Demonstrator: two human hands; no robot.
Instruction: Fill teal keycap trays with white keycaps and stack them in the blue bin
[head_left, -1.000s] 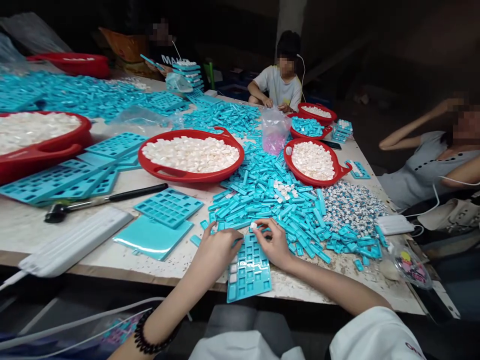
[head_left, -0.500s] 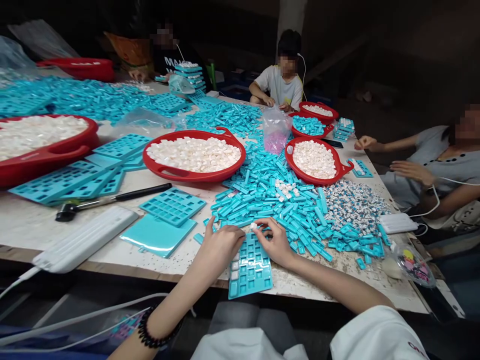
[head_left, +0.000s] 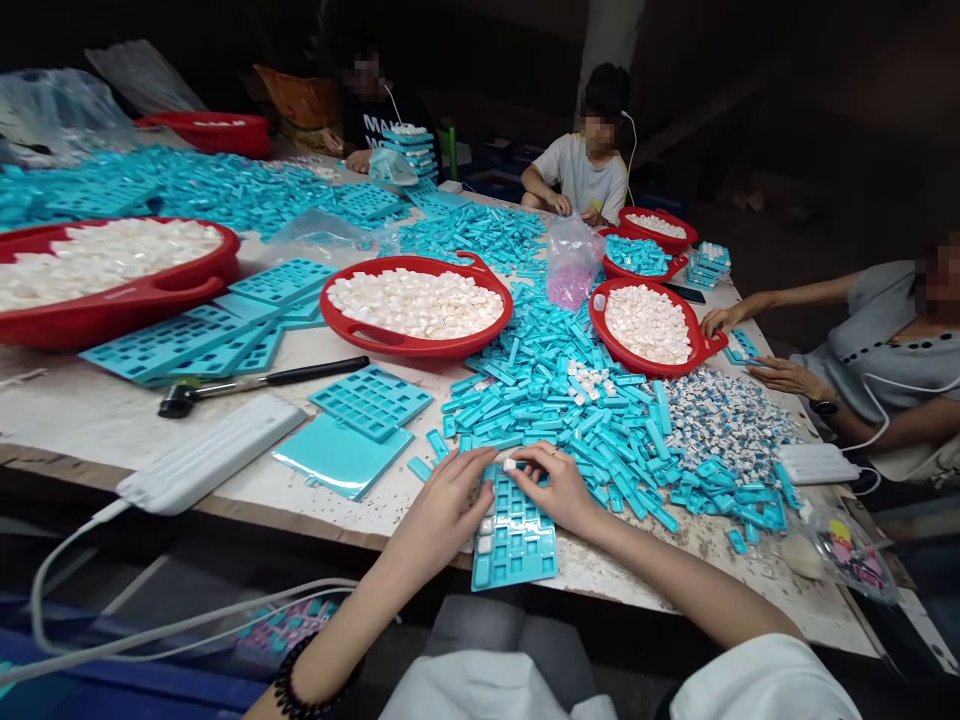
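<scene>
A blue grid tray (head_left: 517,550) with square recesses lies at the table's front edge, its near end over the rim. White keycaps (head_left: 485,535) sit in part of its left column. My left hand (head_left: 448,505) is closed on the tray's upper left side, thumb and fingers bent over it; some fingertips are hidden. My right hand (head_left: 556,488) pinches a white keycap (head_left: 510,464) between thumb and finger above the tray's far end. Just beyond both hands spreads a heap of narrow blue plastic pieces (head_left: 540,390), with several white keycaps on top.
Red basins (head_left: 416,348) of white keycaps stand farther back. A black-handled tool (head_left: 315,371), a white power strip (head_left: 217,455) and blue trays (head_left: 371,400) lie to the left. Small white-and-blue parts (head_left: 727,415) are heaped at right. Other people sit around the table, one person's hand (head_left: 787,376) at the right edge.
The whole view has shifted, so things appear farther right. My left hand's fingers have stretched and its thumb come down along the tray. The right hand still pinches its keycap.
</scene>
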